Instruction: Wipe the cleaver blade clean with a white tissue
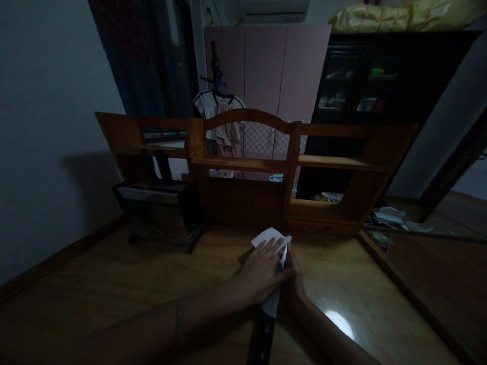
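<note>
A kitchen knife lies on the wooden table, its black handle toward me and its blade pointing away. White paper, perhaps a tissue, covers the far part of the blade. My left hand presses on the paper from the left with its fingers stretched over it, the thumb reaching across to my right hand. At the right side of the blade, my right hand is curled against the paper's folded edge. Between them the hands hold the paper around the blade; the blade's tip and the right fingertips are hidden.
A dark knife block with black handles sticking out stands at the left. Across the table's back runs a wooden shelf unit. A raised wooden rim bounds the right side. Light reflects off the tabletop near my right forearm.
</note>
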Tool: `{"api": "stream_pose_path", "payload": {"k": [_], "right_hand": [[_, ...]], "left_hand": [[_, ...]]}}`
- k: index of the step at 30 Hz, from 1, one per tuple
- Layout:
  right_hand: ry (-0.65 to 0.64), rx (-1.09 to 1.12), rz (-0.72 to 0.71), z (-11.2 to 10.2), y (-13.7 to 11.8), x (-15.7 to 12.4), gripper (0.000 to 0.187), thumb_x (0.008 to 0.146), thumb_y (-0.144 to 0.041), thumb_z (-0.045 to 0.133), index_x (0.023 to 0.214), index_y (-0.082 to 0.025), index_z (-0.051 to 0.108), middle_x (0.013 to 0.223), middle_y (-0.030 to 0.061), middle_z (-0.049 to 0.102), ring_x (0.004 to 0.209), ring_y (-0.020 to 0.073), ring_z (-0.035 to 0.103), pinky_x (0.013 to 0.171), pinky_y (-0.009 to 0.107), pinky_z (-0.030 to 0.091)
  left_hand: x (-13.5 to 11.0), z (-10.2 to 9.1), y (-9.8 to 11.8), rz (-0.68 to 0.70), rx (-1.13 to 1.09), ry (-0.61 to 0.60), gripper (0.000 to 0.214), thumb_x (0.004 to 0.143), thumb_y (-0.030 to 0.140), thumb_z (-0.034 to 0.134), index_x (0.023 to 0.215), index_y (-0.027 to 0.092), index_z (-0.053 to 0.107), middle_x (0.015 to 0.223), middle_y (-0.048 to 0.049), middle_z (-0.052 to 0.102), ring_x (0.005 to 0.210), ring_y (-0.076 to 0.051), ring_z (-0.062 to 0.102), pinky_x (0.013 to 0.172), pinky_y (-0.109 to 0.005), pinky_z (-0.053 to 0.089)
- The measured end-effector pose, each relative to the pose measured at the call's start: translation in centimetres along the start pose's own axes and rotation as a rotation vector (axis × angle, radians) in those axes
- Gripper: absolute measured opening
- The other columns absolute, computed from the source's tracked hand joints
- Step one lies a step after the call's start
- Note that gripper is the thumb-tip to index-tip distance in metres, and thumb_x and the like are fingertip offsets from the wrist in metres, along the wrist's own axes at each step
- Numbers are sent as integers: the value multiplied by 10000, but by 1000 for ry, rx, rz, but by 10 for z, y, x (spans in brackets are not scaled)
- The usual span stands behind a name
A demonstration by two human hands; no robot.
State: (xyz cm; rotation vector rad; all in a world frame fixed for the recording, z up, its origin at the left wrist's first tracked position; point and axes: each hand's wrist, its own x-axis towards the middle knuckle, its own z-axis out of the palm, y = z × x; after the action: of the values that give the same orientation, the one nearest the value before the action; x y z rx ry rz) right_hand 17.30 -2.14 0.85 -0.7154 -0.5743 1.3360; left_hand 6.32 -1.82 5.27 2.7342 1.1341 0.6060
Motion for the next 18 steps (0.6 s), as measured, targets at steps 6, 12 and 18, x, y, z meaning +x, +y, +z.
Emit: {"api": "stream_pose_path", "payload": {"k": [6, 12, 18], "right_hand": [[-42, 60, 197, 5, -4, 0, 606, 760, -595, 590, 1203, -183, 625, 1197, 68, 612, 1201, 258, 504, 1042, 396, 354], [-99, 122, 248, 9, -8, -4, 628, 814, -594, 540, 1268, -160, 569, 1216, 73, 602, 1168, 244, 536, 1015, 384, 380], [-32, 72, 167, 12, -11, -9, 571, 778, -552, 605, 1210, -179, 619, 1186, 59, 620, 1203, 240, 506, 1035, 372, 368]], "left_hand": [[0, -2, -16, -53, 45, 29, 700, 928, 640, 246, 1500, 241, 194, 1542, 12, 75, 1430, -185, 78, 1178, -373, 102], [3, -9, -20, -85, 26, 44, 719, 941, 618, 228, 1513, 197, 124, 1546, -27, 63, 1433, -184, 42, 1176, -387, 104], [-2, -10, -9, -79, -85, 57, 722, 926, 626, 290, 1515, 290, 42, 1548, -8, 70, 1433, -198, 34, 1171, -397, 118]]}}
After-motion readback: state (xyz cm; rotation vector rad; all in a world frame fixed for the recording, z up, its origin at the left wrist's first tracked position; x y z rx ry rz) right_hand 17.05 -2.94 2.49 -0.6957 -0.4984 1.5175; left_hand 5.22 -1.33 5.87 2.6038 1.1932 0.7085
